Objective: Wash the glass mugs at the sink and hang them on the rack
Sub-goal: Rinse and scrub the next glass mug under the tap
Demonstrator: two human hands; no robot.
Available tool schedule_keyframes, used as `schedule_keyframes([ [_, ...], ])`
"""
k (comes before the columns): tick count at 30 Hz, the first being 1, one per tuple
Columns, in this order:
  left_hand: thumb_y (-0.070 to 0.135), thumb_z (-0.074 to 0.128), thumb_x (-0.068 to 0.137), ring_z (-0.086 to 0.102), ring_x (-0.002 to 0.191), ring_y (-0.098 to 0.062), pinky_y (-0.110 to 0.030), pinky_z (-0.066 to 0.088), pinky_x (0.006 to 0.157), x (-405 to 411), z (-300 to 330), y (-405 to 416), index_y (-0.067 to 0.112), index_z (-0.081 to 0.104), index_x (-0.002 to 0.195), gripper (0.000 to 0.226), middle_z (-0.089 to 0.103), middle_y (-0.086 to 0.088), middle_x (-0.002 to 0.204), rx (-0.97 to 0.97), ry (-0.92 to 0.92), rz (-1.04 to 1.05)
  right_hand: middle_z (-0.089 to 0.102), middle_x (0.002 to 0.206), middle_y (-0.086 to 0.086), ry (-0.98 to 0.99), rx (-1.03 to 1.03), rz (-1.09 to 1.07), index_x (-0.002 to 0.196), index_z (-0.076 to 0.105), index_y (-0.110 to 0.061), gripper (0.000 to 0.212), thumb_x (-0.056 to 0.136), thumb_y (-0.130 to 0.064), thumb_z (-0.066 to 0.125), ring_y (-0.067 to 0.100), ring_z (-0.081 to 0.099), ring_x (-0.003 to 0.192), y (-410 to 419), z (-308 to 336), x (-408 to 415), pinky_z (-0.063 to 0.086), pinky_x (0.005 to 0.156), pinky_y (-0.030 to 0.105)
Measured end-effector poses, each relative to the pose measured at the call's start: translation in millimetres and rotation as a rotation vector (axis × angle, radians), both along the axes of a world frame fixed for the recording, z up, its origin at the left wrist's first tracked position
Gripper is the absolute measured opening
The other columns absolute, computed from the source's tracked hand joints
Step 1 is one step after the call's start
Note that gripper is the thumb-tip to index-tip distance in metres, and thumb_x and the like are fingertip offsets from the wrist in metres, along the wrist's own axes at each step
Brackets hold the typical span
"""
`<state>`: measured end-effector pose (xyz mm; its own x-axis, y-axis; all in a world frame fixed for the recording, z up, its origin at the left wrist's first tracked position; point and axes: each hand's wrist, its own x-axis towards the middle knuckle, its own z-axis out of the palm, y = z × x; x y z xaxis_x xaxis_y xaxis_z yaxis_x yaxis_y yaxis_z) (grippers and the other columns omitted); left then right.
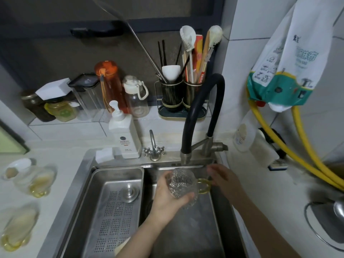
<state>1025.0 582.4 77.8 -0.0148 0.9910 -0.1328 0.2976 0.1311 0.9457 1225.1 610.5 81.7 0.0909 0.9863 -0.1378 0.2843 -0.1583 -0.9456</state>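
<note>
A: Where's the mug (181, 185)?
B: Over the steel sink (219, 211), dimpled glass, yellow handle at 3 o'clock. Left hand (167, 198) cups its body; right hand (222, 178) pinches the handle.
A: Beyond?
B: At 12, a black curved faucet (202, 112).

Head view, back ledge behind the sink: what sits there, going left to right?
Dark jar → yellow jar → clear lidded container → orange bottle → white-capped clear bottle → utensil holder.
</note>
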Motion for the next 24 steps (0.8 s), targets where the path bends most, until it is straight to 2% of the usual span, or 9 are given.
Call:
schedule_keyframes([
  [1, 0.022, 0.091, 0.057, 0.049, 0.104, 0.018, -0.001, 0.035, 0.087, 1.2, 0.7, 1.4, 0.038, 0.040, 0.108, 0.074, 0.051, 0.019, 0.114, 0.015, -0.002, -0.001, 0.066, 0.100, -0.001, -0.107, 0.016, -0.044, 0.103, 0.063, -0.022, 0.013, 0.091, -0.025, 0.058, 0.022, 0.064, 0.097, 13.6, -0.7, 4.3, 0.051, 0.094, 0.046],
  [3, 0.025, 0.091, 0.058, 0.047, 0.106, 0.018, -0.001, 0.033, 0.088, 1.6, 1.6, 4.2, 0.039, 0.039, 0.112, 0.077, 0.048, 0.021, 0.118, 0.031, -0.012, -0.001, 0.059, 0.109, 0.004, -0.262, 0.044, -0.118, 0.116, 0.058, -0.012, 0.025, 0.092, -0.022, 0.057, 0.024, 0.058, 0.106, 43.8, -4.9, 16.5, 0.047, 0.097, 0.043],
  [6, 0.030, 0.091, 0.056, 0.048, 0.113, 0.008, -0.011, 0.034, 0.097, 1.6, 3.8, 10.4, 0.030, 0.037, 0.125, 0.088, 0.049, 0.017, 0.123, 0.053, -0.028, 0.003, 0.052, 0.126, 0.013, -0.442, 0.055, -0.136, 0.127, 0.048, -0.008, 0.041, 0.090, -0.022, 0.058, 0.031, 0.051, 0.119, 83.2, -13.4, 32.7, 0.041, 0.101, 0.039],
  [8, 0.042, 0.089, 0.050, 0.049, 0.115, 0.003, -0.019, 0.036, 0.101, 3.2, 6.7, 13.5, 0.029, 0.037, 0.127, 0.094, 0.050, 0.017, 0.123, 0.058, -0.031, 0.001, 0.047, 0.136, 0.016, -0.492, -0.001, -0.126, 0.135, 0.040, -0.003, 0.049, 0.092, -0.020, 0.056, 0.033, 0.046, 0.125, 99.4, -18.6, 37.1, 0.038, 0.106, 0.040],
  [10, 0.053, 0.085, 0.045, 0.050, 0.117, -0.001, -0.024, 0.039, 0.104, 5.4, 7.7, 16.1, 0.031, 0.036, 0.128, 0.099, 0.050, 0.018, 0.122, 0.051, -0.019, -0.006, 0.052, 0.129, 0.021, -0.579, -0.041, -0.119, 0.132, 0.041, 0.004, 0.042, 0.095, -0.015, 0.050, 0.036, 0.051, 0.120, 109.6, -23.9, 40.7, 0.040, 0.101, 0.040],
  [12, 0.057, 0.085, 0.045, 0.050, 0.119, -0.004, -0.033, 0.041, 0.107, 7.4, 6.7, 18.3, 0.034, 0.035, 0.130, 0.101, 0.050, 0.016, 0.126, 0.043, -0.016, -0.014, 0.058, 0.117, 0.027, -0.692, -0.044, -0.091, 0.116, 0.050, 0.011, 0.028, 0.096, -0.007, 0.044, 0.038, 0.056, 0.109, 116.3, -27.3, 44.8, 0.041, 0.092, 0.039],
  [15, 0.057, 0.085, 0.048, 0.048, 0.122, -0.003, -0.036, 0.041, 0.108, 9.2, 7.0, 19.7, 0.041, 0.033, 0.129, 0.098, 0.048, 0.015, 0.129, 0.055, -0.004, -0.028, 0.059, 0.115, 0.027, -0.809, -0.035, -0.072, 0.110, 0.056, 0.011, 0.024, 0.096, 0.000, 0.039, 0.037, 0.056, 0.109, 123.5, -33.2, 52.3, 0.040, 0.092, 0.037],
  [20, 0.053, 0.083, 0.050, 0.046, 0.123, -0.002, -0.034, 0.040, 0.108, 10.0, 3.9, 20.5, 0.051, 0.029, 0.122, 0.090, 0.046, 0.018, 0.128, 0.076, 0.058, -0.037, 0.061, 0.114, 0.028, -0.829, -0.027, -0.078, 0.112, 0.058, 0.009, 0.026, 0.095, -0.001, 0.042, 0.038, 0.056, 0.109, 131.2, -41.1, 58.2, 0.039, 0.090, 0.036],
  [24, 0.054, 0.083, 0.049, 0.046, 0.125, -0.004, -0.037, 0.039, 0.109, 9.3, -3.9, 20.4, 0.042, 0.032, 0.128, 0.095, 0.047, 0.017, 0.129, 0.064, 0.067, -0.039, 0.063, 0.108, 0.028, -0.795, -0.011, -0.095, 0.106, 0.061, 0.009, 0.024, 0.095, -0.001, 0.043, 0.038, 0.058, 0.102, 133.3, -44.9, 62.5, 0.040, 0.084, 0.036],
])
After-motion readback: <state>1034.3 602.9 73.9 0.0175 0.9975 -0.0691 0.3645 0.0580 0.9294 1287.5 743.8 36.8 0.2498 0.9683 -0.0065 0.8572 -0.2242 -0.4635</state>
